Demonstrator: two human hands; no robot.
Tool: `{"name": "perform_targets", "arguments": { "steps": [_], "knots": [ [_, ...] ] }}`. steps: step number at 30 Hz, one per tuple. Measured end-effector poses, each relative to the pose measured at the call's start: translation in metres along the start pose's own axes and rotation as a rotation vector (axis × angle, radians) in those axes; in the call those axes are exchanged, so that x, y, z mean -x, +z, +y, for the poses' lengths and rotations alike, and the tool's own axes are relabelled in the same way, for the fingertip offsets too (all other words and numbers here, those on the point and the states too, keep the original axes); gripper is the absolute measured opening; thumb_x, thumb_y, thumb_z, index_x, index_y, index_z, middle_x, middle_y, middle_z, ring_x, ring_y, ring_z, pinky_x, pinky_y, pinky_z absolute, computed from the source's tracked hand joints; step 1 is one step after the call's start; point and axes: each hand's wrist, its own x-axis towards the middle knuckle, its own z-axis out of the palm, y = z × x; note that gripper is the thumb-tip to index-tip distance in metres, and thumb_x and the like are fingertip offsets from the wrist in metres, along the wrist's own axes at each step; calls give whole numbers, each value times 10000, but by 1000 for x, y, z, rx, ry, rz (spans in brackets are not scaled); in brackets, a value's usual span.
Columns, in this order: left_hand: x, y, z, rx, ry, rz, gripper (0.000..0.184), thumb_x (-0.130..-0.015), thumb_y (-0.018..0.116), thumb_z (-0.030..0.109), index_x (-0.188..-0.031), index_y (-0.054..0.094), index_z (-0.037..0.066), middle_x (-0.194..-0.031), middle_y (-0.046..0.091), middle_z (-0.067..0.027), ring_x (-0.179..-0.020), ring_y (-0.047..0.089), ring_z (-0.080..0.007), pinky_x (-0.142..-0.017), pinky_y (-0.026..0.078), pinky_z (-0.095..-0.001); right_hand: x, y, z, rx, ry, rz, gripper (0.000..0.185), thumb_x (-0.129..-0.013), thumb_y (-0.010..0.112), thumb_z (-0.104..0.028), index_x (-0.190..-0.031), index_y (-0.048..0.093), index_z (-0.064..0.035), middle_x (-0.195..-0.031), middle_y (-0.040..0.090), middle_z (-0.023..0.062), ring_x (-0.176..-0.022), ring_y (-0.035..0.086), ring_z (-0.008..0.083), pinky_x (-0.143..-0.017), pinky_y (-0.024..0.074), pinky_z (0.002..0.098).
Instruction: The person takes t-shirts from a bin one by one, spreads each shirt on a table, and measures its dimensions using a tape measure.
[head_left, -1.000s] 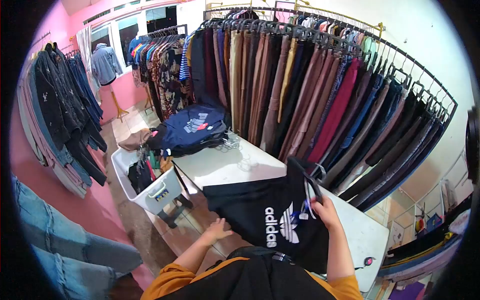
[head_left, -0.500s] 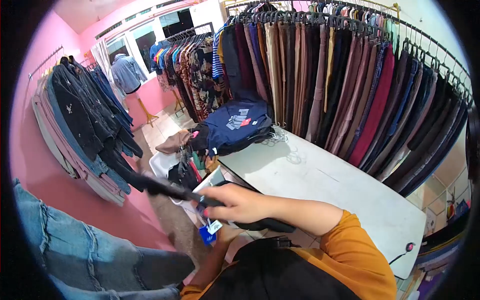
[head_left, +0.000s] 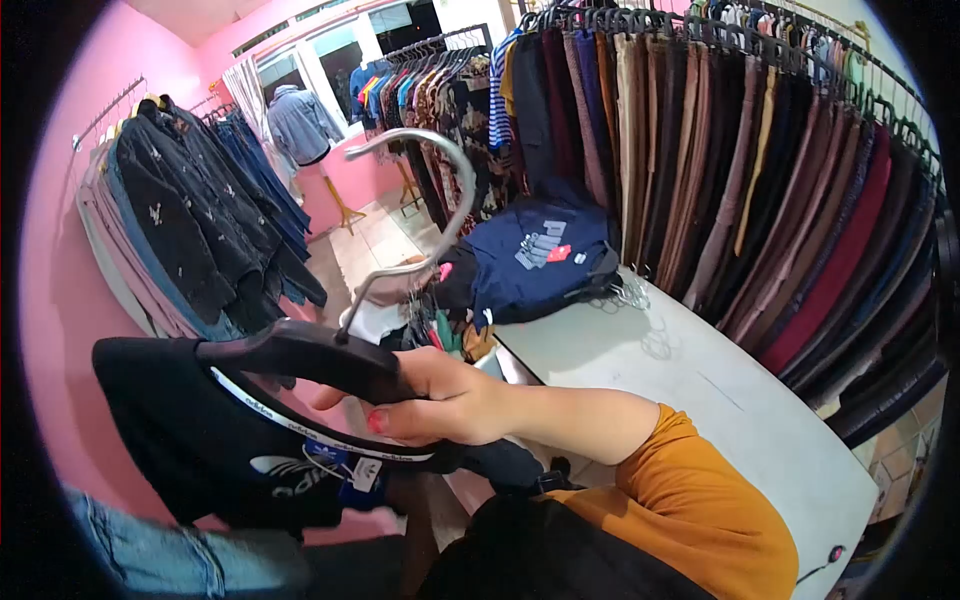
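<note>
My right hand (head_left: 435,395) is closed around one arm of a black hanger (head_left: 300,355) with a curved metal hook. On it hangs a black T-shirt (head_left: 160,430) with a white adidas logo and an adidas neck band. A blue and white tag (head_left: 362,482) dangles from the shirt's front. Low in the middle, a shadowed part of my left forearm (head_left: 420,530) shows behind the shirt; the fingers of that hand are hidden.
A white table (head_left: 690,400) extends on the right, with a folded navy T-shirt (head_left: 540,250) and wire hangers (head_left: 630,293) at its far end. Trousers (head_left: 690,150) crowd a rack behind it. Jackets (head_left: 200,210) hang along the pink left wall, with jeans (head_left: 150,540) below.
My right hand has brought the hanger up and left, its hook now upright before me. The black T-shirt has come into view, hanging from it. The view has shifted slightly left.
</note>
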Motion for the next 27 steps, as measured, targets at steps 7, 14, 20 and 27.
{"name": "perform_targets", "arguments": {
  "steps": [7,14,20,27],
  "knots": [
    [-167,14,1,-171,170,186,748,-664,783,274,-1273,464,-22,-1221,553,-194,-1164,509,-297,-974,393,-378,-18,-122,-15,59,-163,293,348,-901,537,-130,-1211,477,17,-667,428,-45,-542,379,36,-511,300,192],
    [-331,70,14,-377,342,239,737,-678,770,270,-1278,460,-23,-1233,545,-202,-1173,503,-302,-982,388,-379,20,-252,-24,-32,-478,1009,201,-899,487,-117,-1070,476,-11,-670,436,6,-539,398,102,-532,341,244],
    [-428,178,-40,-779,178,-267,727,-690,760,267,-1283,456,-23,-1242,538,-208,-1181,497,-307,-988,385,-379,122,-382,43,101,-585,1626,162,-906,508,-131,-1036,513,-34,-682,483,9,-578,454,103,-525,385,234],
    [-339,251,-148,-256,284,-522,604,-751,650,171,-1297,455,-1,-1300,486,-226,-1242,433,-355,-1057,326,-388,282,-422,154,628,244,2013,359,-860,588,-178,-1169,438,-73,-828,551,49,-630,532,109,-487,427,249]
  ]
}}
